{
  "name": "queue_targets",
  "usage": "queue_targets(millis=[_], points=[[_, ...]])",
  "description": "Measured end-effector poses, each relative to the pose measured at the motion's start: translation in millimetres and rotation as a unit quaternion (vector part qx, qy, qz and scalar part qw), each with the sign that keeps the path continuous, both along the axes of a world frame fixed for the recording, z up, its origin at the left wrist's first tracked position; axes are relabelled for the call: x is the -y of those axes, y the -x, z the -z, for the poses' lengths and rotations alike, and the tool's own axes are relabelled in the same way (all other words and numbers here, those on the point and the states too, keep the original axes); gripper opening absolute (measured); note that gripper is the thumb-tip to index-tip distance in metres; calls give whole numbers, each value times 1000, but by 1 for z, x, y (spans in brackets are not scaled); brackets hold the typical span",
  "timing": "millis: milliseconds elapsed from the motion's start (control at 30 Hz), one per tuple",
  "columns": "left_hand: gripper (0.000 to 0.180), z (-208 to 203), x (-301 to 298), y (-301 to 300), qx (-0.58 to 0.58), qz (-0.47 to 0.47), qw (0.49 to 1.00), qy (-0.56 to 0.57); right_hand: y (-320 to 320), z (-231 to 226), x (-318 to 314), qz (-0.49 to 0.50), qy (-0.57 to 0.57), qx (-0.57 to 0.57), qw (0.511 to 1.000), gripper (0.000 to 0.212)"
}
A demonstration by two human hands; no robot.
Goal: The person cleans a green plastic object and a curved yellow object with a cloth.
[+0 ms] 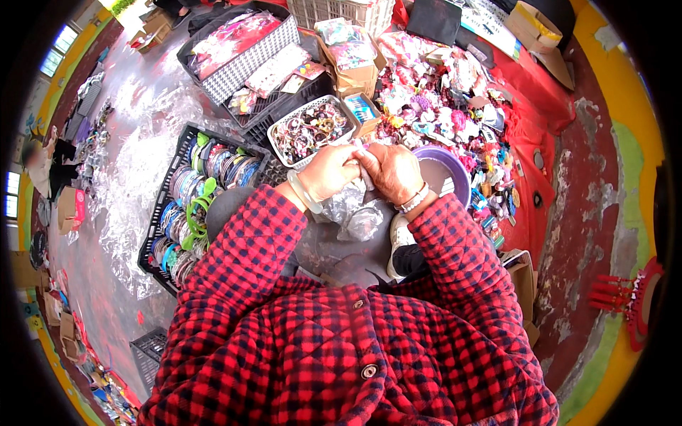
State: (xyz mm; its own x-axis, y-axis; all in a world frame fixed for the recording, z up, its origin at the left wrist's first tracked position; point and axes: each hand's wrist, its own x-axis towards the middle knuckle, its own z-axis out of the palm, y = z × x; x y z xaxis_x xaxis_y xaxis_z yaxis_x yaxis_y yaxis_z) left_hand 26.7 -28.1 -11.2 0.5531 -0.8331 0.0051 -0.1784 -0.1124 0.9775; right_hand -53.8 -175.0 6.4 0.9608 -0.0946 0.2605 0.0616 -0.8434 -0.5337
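My left hand [329, 172] and my right hand [395, 172] meet in front of me, fingers closed and nearly touching. Between them they pinch a clear plastic bag [359, 219], whose crumpled lower part hangs below the hands. Whether anything small is inside the fingers is hidden. Just beyond the left hand stands a white basket [275, 145] full of mixed hair ties and bands. A purple basin [463, 170] sits close to the right of my right hand.
On the left, a black crate [145, 248] holds bundled headbands [186, 183]. Farther back are a grey crate [280, 46], a cardboard box [359, 79] and a heap of colourful hair accessories [433, 99] on red cloth. Loose plastic wrappers [135, 170] litter the floor. A person [48, 163] is at far left.
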Motion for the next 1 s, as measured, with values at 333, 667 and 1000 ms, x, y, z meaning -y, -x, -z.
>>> queue_targets(millis=[333,667,1000], points=[[8,-31,-8,6,-109,17,989,93,7,-18,25,-16,-237,19,971,33],[11,-35,-15,2,-151,34,980,127,8,-16,44,-22,-311,-23,950,33],[15,-26,-11,8,-193,28,972,128,14,-23,25,-31,-257,8,966,30]])
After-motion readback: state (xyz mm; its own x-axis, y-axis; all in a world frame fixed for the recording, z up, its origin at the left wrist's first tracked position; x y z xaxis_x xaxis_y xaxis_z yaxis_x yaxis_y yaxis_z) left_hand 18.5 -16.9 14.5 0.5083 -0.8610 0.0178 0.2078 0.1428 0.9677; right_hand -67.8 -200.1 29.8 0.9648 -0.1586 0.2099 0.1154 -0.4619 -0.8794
